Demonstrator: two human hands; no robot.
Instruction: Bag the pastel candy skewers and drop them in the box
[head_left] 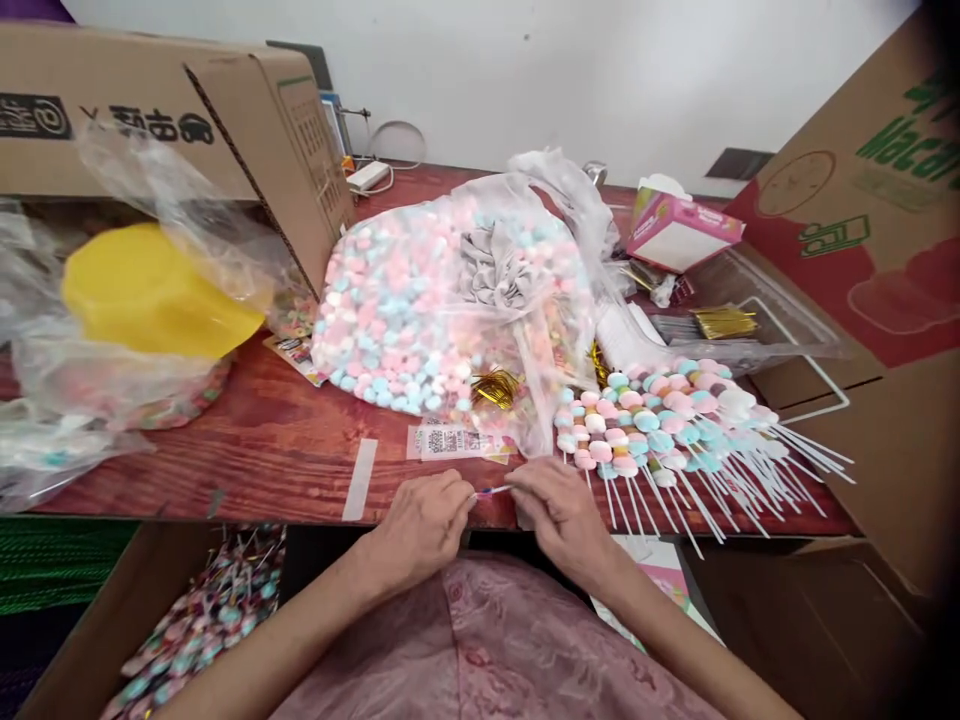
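My left hand and my right hand meet at the front edge of the red-brown table. Both are closed in a pinch on the two ends of a thin white stick held level between them. Just right of my right hand lies a pile of finished sticks with pastel marshmallows, their white stems fanned toward the table's edge. Behind my hands sits a big clear bag of loose pink, blue and white marshmallows, with a gold twist-tie bundle at its base.
A cardboard box and a yellow bowl in plastic stand at the left. A pink carton and a large box are at the right. A box of wrapped sticks sits below the table's left front.
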